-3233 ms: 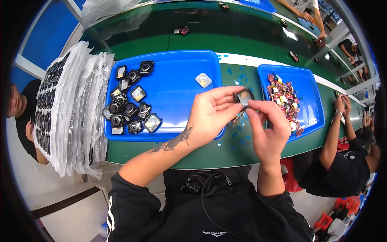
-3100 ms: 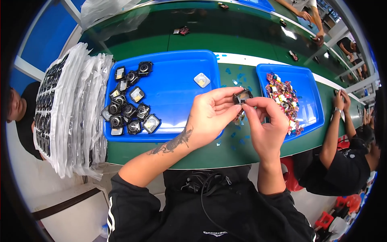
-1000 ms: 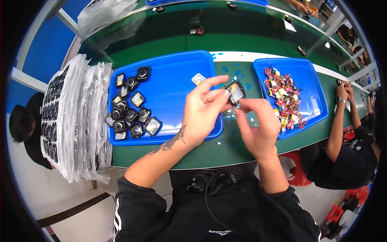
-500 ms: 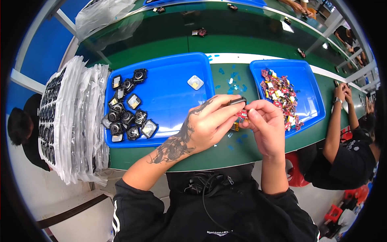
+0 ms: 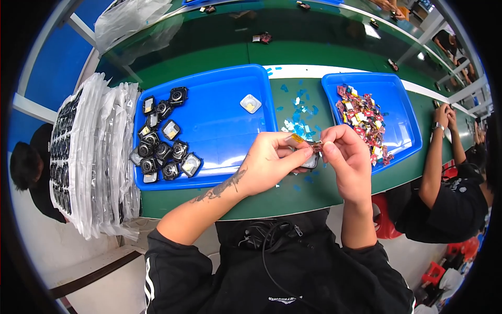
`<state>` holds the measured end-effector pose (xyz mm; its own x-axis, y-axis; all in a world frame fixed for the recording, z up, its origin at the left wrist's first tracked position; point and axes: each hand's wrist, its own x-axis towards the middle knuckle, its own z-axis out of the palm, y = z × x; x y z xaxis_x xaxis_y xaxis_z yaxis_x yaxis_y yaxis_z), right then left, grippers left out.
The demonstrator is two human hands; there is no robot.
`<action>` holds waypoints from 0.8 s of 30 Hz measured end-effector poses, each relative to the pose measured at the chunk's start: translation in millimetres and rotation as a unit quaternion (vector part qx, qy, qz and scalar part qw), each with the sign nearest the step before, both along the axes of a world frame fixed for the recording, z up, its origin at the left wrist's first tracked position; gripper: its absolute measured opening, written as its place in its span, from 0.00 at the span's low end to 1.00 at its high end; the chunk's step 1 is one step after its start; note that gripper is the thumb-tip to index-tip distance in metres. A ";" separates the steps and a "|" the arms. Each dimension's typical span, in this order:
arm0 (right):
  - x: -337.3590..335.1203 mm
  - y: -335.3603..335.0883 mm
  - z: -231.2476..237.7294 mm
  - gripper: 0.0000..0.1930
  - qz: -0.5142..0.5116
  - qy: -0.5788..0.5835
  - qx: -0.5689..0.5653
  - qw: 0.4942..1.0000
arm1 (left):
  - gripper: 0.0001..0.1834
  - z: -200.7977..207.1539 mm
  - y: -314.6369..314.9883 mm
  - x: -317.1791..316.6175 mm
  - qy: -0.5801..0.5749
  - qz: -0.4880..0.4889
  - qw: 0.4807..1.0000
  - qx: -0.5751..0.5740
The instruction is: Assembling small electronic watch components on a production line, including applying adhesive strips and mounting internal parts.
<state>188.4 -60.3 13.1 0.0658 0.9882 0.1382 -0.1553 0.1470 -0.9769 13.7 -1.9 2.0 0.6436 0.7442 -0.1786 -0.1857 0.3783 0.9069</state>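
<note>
My left hand point(image 5: 272, 159) is closed on a small watch case point(image 5: 311, 161) with a black rim and a pale face, held low over the bench. A silver piece with a yellow end point(image 5: 295, 140) stands up by its fingers, joined to a dark reddish circuit part point(image 5: 315, 146). My right hand point(image 5: 348, 162) pinches the edge of this part between thumb and forefinger. My fingers partly hide how the part sits against the case. Behind my hands, small blue film scraps point(image 5: 298, 125) lie scattered on the green bench.
On the left, a blue tray point(image 5: 219, 175) holds several black watch cases point(image 5: 162, 152) and one pale case point(image 5: 250, 103). Another blue tray point(image 5: 405, 131) holds a heap of red circuit boards point(image 5: 362, 118). Stacked plastic-wrapped sheets point(image 5: 94, 162) stand far left. A co-worker point(image 5: 444, 193) sits at right.
My left hand has turned over, bringing its thumb on top and the case's pale face into view. The silver-and-yellow piece now stands up. My right hand keeps its pinch, nearly in place.
</note>
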 end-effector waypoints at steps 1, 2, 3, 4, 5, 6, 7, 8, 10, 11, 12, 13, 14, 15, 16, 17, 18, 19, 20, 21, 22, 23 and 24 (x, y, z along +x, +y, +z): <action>-1.4 -1.0 -0.2 0.05 0.000 0.000 -0.001 1.000 | 0.11 -2.1 0.9 -0.1 0.000 0.000 1.000 -0.001; -2.5 -1.8 -0.2 0.06 -0.007 0.005 -0.010 1.000 | 0.11 -4.0 1.9 -0.3 0.007 0.001 1.000 0.009; -4.0 -2.3 0.2 0.07 -0.014 0.011 -0.019 1.000 | 0.12 -5.1 2.5 -0.7 0.014 0.002 1.000 0.020; -8.7 -1.9 2.2 0.07 -0.014 0.011 -0.021 1.000 | 0.12 -5.7 2.5 -0.5 0.014 0.002 1.000 0.018; -16.2 -0.9 5.9 0.09 -0.068 -0.053 -0.004 0.996 | 0.12 -5.7 2.4 -0.3 0.019 0.015 0.998 0.050; -20.1 -0.1 7.2 0.10 -0.121 -0.116 0.013 0.986 | 0.14 -5.5 2.3 0.0 0.024 0.027 0.996 0.082; -20.5 0.5 6.8 0.10 -0.119 -0.117 0.014 0.986 | 0.14 -3.0 1.3 0.1 0.023 0.029 0.996 0.083; -20.5 1.6 5.1 0.12 -0.126 -0.099 0.009 0.987 | 0.15 0.1 -0.2 0.7 0.011 0.053 0.993 0.106; -21.1 3.8 -0.5 0.13 -0.131 -0.081 0.004 0.988 | 0.18 3.4 -1.0 0.4 -0.003 0.074 0.990 0.122; -21.3 5.2 -4.6 0.13 -0.146 -0.071 0.013 0.987 | 0.18 2.6 -0.7 0.7 -0.003 0.075 0.990 0.123; -21.6 6.7 -7.8 0.14 -0.162 -0.061 0.022 0.985 | 0.18 0.8 -0.5 1.6 -0.014 0.075 0.990 0.122; -22.3 7.3 -10.5 0.14 -0.162 -0.061 0.022 0.985 | 0.18 -0.8 -1.0 2.4 -0.024 0.073 0.990 0.119; -23.7 8.3 -12.6 0.14 -0.167 -0.074 0.032 0.983 | 0.18 -1.4 -1.2 2.5 -0.024 0.073 0.990 0.119; -24.4 8.7 -13.4 0.15 -0.172 -0.088 0.043 0.980 | 0.18 -1.7 -1.4 2.4 -0.021 0.081 0.989 0.125; -24.4 8.2 -12.8 0.15 -0.173 -0.088 0.042 0.980 | 0.18 -1.8 -1.5 2.3 -0.018 0.088 0.987 0.130; -24.3 7.4 -11.8 0.15 -0.176 -0.114 0.048 0.977 | 0.18 -1.7 -1.4 2.0 -0.018 0.088 0.987 0.130; -24.2 6.8 -10.9 0.15 -0.180 -0.141 0.053 0.972 | 0.18 -1.5 -1.2 1.6 -0.014 0.086 0.986 0.143; -24.2 6.5 -12.4 0.15 -0.180 -0.141 0.053 0.972 | 0.18 -2.0 -1.3 1.3 -0.009 0.085 0.984 0.155; -24.3 6.5 -14.7 0.15 -0.181 -0.157 0.054 0.969 | 0.18 -2.8 -1.6 1.4 -0.009 0.085 0.984 0.155; -24.3 6.3 -15.9 0.16 -0.181 -0.174 0.055 0.966 | 0.18 -3.8 -2.0 1.6 -0.009 0.090 0.982 0.168; -24.7 7.3 -15.0 0.16 -0.181 -0.174 0.055 0.966 | 0.18 -4.4 -2.0 1.3 -0.009 0.094 0.979 0.180; -25.1 9.0 -13.1 0.17 -0.191 -0.199 0.046 0.960 | 0.18 -4.5 -2.3 1.0 -0.009 0.094 0.979 0.180; -25.9 10.3 -12.1 0.18 -0.200 -0.223 0.037 0.953 | 0.17 -4.5 -2.6 0.5 -0.027 0.097 0.979 0.176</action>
<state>162.5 -50.0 1.1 0.3530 0.8832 0.3088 0.3566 0.1781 -0.9171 14.2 -4.5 -2.5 0.4860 0.8623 0.1423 -0.2749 -0.0038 0.9615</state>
